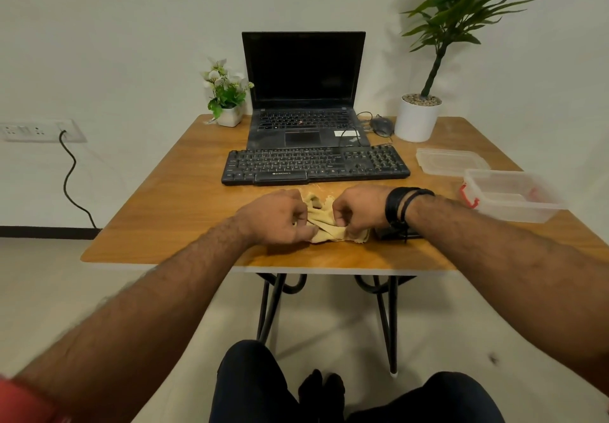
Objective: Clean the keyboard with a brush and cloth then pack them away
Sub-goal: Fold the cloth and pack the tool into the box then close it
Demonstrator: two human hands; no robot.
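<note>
**Both hands on cloth, near table edge**

Left hand [275,216] and right hand [359,208] are side by side on the wooden table [164,218], knuckles up, fingers curled shut, each pinching a bunched tan cloth [324,221]. The cloth lies between the two hands, touching the tabletop. Right wrist carries dark bands [400,206].

Just under and behind the right wrist: a small dark object [392,233], mostly hidden; cannot tell what it is.

To the right of the right hand, apart from it: clear plastic container [514,197] with red clips, open at the top. Its clear lid [449,160] lies flat just beyond it.

Directly beyond the hands, near but not touching the cloth: black keyboard [316,165], flat, long side facing the person.

Behind the keyboard: open laptop [304,93], screen dark. Right of it, a mouse [382,126] and a white pot with a tall green plant [418,119]. Left of it, a small flower pot [227,99].
</note>
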